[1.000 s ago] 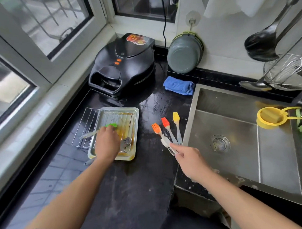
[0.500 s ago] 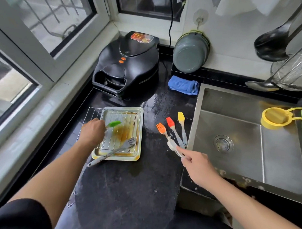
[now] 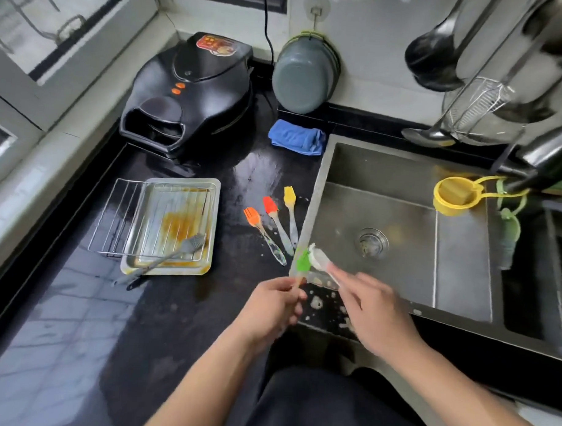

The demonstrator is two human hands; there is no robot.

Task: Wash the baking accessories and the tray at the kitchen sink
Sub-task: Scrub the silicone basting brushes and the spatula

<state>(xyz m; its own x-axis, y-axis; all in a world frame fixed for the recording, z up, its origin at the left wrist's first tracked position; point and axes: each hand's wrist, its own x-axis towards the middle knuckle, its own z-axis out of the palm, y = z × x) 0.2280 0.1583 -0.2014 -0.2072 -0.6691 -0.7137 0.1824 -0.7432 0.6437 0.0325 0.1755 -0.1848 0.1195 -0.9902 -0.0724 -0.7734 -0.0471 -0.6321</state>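
Note:
My left hand [image 3: 271, 303] grips the handle of a green silicone brush [image 3: 302, 263] at the sink's front left corner. My right hand [image 3: 370, 306] pinches the handle of a soapy white brush [image 3: 318, 257] whose head touches the green one. Orange [image 3: 251, 216], red [image 3: 270, 205] and yellow [image 3: 290, 196] brushes lie side by side on the black counter left of the steel sink [image 3: 400, 217]. A greasy metal tray [image 3: 210, 191] holds a wire rack [image 3: 114, 213] and a grey brush [image 3: 189, 244].
A black electric griddle [image 3: 194, 92] stands at the back left, with a grey bowl [image 3: 301, 81] and a blue cloth [image 3: 296, 137] beside it. A yellow strainer [image 3: 454, 195] hangs in the sink. Ladles and a skimmer [image 3: 474, 108] hang at the upper right. Soap suds dot the counter edge.
My left hand lifted the green brush off the tray and carried it right to the sink corner. My right hand picked the white brush up from the counter and brought it against the green one.

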